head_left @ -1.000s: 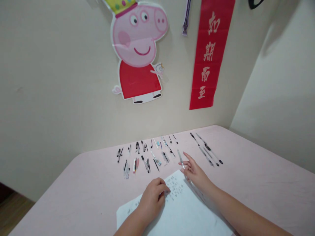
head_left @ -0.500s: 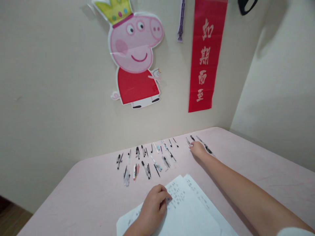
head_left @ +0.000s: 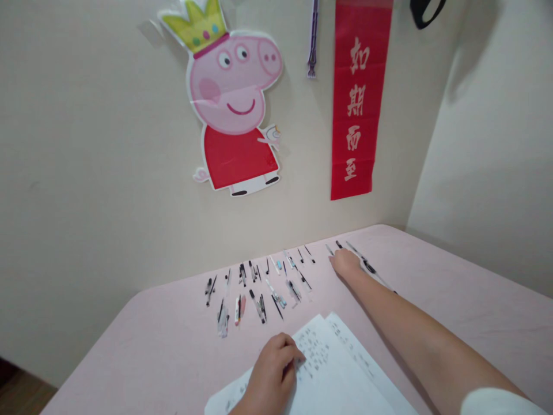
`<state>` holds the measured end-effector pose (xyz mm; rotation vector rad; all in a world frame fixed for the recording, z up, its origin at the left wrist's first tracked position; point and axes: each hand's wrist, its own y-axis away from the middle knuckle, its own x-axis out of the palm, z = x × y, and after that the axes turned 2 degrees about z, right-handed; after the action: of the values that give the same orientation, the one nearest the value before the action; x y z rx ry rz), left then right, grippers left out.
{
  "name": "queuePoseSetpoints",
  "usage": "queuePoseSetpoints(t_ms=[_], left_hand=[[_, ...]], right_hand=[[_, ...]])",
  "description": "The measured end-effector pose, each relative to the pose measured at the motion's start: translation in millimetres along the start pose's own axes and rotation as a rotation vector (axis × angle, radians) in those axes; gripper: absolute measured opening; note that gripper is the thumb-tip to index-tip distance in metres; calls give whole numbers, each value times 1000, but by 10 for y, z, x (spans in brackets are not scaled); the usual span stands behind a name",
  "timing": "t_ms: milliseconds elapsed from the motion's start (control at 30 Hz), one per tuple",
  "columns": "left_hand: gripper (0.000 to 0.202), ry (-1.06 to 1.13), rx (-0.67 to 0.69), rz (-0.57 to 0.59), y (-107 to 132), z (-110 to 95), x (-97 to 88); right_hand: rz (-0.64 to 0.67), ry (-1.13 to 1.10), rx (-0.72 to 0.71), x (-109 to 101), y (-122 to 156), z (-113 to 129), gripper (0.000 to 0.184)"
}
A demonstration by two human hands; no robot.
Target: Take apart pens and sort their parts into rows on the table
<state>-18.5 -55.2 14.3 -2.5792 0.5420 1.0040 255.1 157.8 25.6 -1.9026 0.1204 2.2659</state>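
My right hand (head_left: pixel 346 263) reaches to the far right part of the table, fingers closed at the near end of a slim pen (head_left: pixel 329 249). The fingertips are partly hidden, but that pen's far end shows beyond them. Just behind the hand lies a short black pen piece (head_left: pixel 339 244), and to its right a clear-and-black pen (head_left: pixel 368 266) rests slantwise. My left hand (head_left: pixel 276 369) lies on handwritten white sheets (head_left: pixel 345 369), its fingers curled in. Whatever is inside those fingers, if anything, is hidden.
Several pens, caps and refills (head_left: pixel 258 305) lie in two rough rows across the pink-covered table (head_left: pixel 142 346). Behind it rises a wall with a pink pig cutout (head_left: pixel 237 115), a red banner (head_left: pixel 358 115) and a purple strap (head_left: pixel 313 40).
The view has shifted slightly. My right hand stays by the same slim pen, now covering more of its near end. My left hand keeps its place on the sheets.
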Motion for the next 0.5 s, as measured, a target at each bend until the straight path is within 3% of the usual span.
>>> queuePoseSetpoints(t_ms=[167,333,500], left_hand=[[39,3,-1,6,-10,3,-3],[41,5,8,3,-6,-5,-8],[41,-13,21,11,-18,-12,-11]], right_hand=[[-91,52,66,-117,-65,-333,33],[-15,86,155,-143,-185,-669,36],[32,86,151,-52,-266,-729,36]])
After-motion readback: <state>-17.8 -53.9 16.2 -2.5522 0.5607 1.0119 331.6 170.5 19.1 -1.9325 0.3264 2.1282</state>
